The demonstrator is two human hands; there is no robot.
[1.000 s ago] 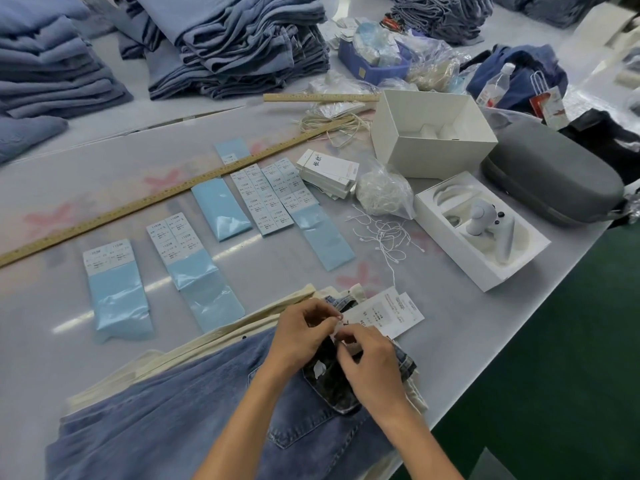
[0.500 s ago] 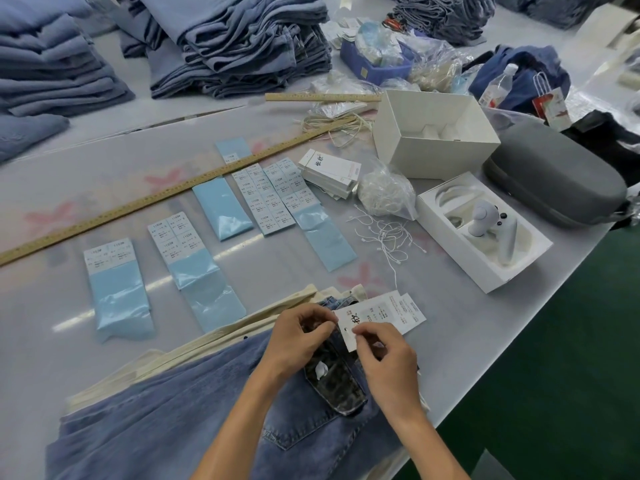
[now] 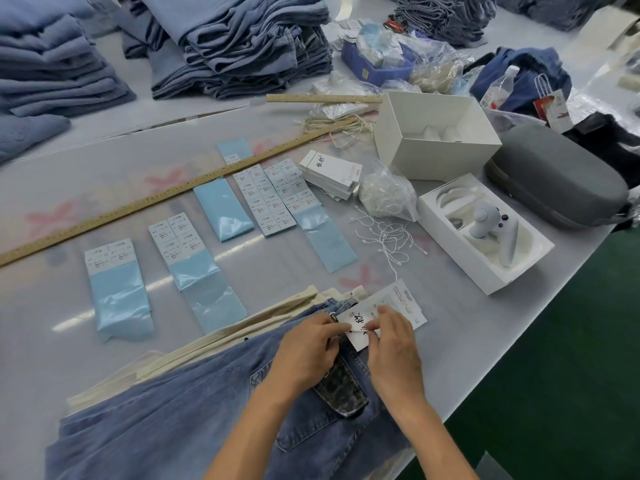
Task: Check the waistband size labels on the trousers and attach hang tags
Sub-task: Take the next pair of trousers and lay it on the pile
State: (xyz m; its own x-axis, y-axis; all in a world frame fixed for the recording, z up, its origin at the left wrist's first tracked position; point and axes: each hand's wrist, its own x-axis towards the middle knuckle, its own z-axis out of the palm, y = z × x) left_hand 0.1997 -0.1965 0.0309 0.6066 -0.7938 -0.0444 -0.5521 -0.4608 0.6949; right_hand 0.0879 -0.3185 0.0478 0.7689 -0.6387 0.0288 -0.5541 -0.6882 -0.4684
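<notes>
Blue denim trousers (image 3: 194,420) lie at the table's near edge on a stack of cream trousers (image 3: 194,348). A dark patterned label (image 3: 343,389) shows at the waistband. White hang tags (image 3: 391,303) with black lettering lie over the waistband end. My left hand (image 3: 308,348) and my right hand (image 3: 393,344) meet over these tags, both pinching the thin white string on the top tag. Loose white tag strings (image 3: 388,237) lie just beyond. A stack of spare hang tags (image 3: 330,173) sits further back.
Several blue sticker sheets (image 3: 119,289) with size labels lie in a row. A long wooden ruler (image 3: 166,197) crosses the table. A white box (image 3: 436,140), a tray with a controller (image 3: 485,233), a grey case (image 3: 557,181) and denim piles (image 3: 239,43) stand behind. The table edge runs at right.
My hands have moved together onto the top hang tag. The right hand shifted up from the waistband onto the tag, and both now pinch its string.
</notes>
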